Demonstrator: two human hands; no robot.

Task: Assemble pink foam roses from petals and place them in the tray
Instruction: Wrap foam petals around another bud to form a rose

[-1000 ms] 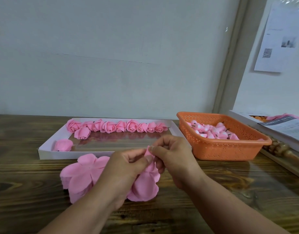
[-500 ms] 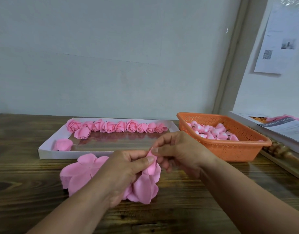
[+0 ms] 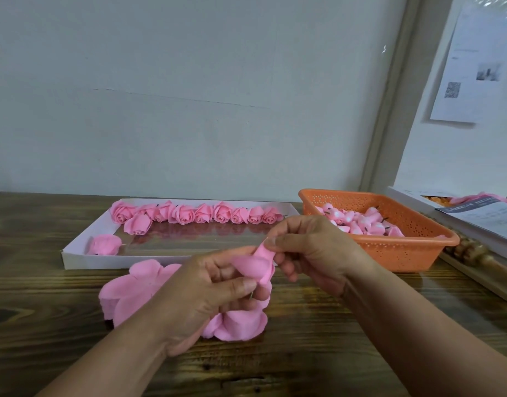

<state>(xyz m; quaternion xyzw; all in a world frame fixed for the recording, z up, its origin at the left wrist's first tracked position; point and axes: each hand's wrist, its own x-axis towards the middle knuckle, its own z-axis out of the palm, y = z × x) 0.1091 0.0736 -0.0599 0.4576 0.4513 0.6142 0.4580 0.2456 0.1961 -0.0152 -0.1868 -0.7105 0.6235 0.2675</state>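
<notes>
The right hand [image 3: 309,250] is seen with thumb and forefinger pinched on the upper edge of a soft pink foam petal piece [image 3: 258,265], which is drawn up and stretched. The left hand [image 3: 206,293] is curled round the lower part of the same piece, its thumb pressed across the gathered foam; the remaining lobes hang below the palm, just over the table. The hold is judged to steady the core so that one petal can be wrapped over it; the rose is judged unfinished and not yet ready for placing.

A stack of flat pink foam petal blanks [image 3: 132,290] lies just beside the left hand, within easy reach. Behind it a shallow white cardboard tray [image 3: 75,259] is set, with a row of finished pink foam roses [image 3: 195,214] along its far wall and two more in front of the row's left end. To the right an orange perforated plastic basket [image 3: 404,253] of pink rose cores is placed.

All is carried by a dark wooden table [image 3: 304,368] against a pale plain wall [image 3: 189,96]; a printed paper sheet [image 3: 472,67] is fixed at the right.
</notes>
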